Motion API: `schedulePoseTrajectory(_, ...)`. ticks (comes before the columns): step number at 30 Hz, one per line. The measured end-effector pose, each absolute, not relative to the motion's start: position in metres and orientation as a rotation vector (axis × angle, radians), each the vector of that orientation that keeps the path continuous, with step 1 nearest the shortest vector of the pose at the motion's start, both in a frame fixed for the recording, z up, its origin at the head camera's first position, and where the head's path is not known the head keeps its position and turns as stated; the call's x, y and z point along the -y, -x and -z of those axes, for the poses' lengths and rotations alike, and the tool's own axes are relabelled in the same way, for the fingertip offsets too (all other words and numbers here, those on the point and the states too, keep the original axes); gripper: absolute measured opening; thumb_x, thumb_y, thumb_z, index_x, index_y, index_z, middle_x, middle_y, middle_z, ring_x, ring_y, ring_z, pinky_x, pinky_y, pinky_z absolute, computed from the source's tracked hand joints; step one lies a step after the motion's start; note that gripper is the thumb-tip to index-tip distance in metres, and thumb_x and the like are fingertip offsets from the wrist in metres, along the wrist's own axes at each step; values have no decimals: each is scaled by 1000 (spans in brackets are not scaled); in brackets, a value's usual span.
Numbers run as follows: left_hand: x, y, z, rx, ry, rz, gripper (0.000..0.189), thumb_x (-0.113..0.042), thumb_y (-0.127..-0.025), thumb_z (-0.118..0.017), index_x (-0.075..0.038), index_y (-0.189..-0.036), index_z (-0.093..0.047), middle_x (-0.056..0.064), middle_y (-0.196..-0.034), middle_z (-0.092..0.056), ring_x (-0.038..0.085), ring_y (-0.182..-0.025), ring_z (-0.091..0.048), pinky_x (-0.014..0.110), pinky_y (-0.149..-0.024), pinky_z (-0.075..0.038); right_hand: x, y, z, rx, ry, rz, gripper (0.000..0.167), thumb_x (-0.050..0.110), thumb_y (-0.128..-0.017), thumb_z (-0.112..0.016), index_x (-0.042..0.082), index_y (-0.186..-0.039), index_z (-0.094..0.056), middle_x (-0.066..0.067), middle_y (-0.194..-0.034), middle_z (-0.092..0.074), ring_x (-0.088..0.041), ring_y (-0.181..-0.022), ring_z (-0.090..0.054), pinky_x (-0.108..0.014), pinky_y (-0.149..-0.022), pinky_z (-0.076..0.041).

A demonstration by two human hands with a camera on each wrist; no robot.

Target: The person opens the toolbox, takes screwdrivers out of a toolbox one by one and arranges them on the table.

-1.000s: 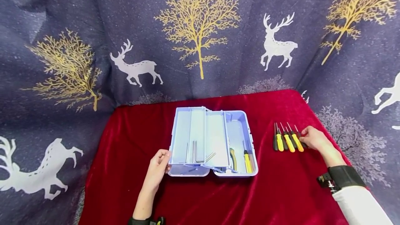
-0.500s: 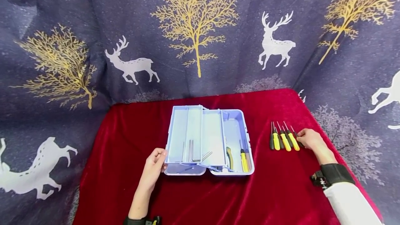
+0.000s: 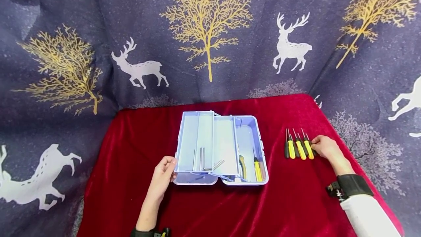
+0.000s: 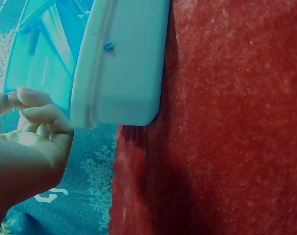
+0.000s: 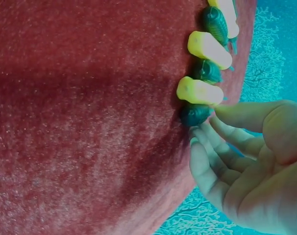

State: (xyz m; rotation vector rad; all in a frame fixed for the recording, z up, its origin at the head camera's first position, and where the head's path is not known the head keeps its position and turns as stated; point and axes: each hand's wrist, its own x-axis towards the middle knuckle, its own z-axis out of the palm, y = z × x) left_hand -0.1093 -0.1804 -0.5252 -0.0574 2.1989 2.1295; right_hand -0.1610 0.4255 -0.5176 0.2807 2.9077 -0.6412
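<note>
While the left hand [image 3: 163,173] grips the front left corner of the upper tray [image 3: 188,134] of an opened blue toolbox [image 3: 245,134], mid-way across a red-covered table [image 3: 236,211], the right hand [image 3: 325,146] pinches the end black-handled screwdriver [image 5: 195,115] of a yellow-and-black screwdriver row [image 3: 300,150] near the table's right edge. Pliers [image 3: 243,167] and a yellow-handled screwdriver [image 3: 257,170] lie in the toolbox's right compartment.

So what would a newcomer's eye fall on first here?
Probably the open pale blue toolbox near the middle of the red cloth, its near left corner in the left hand. Next, the yellow and black screwdrivers to its right, by the right hand. Behind, gold trees and white deer brighten the dark backdrop.
</note>
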Motion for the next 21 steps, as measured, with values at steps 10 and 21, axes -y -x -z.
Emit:
schedulePoseTrajectory(10,181,112,521,-2193,75,-2128,26,-15,-109,-55,11,-111,-53,-3,-70,-53,8,-60,-50,20,-55,-40,-386,166,487,-2944,-180,756,25,15,-98,-58,-9,-102,-63,-19,-83,-70,-21,-68,-63,-36,-61,-48)
schedulePoseTrajectory(21,182,114,523,-2207,62,-2143,26,-14,-109,-54,12,-111,-54,-2,-70,-54,8,-59,-50,20,-54,-40,-279,169,434,-2915,211,846,11,11,-96,-67,0,-95,-71,-3,-74,-74,-13,-61,-63,-32,-59,-48)
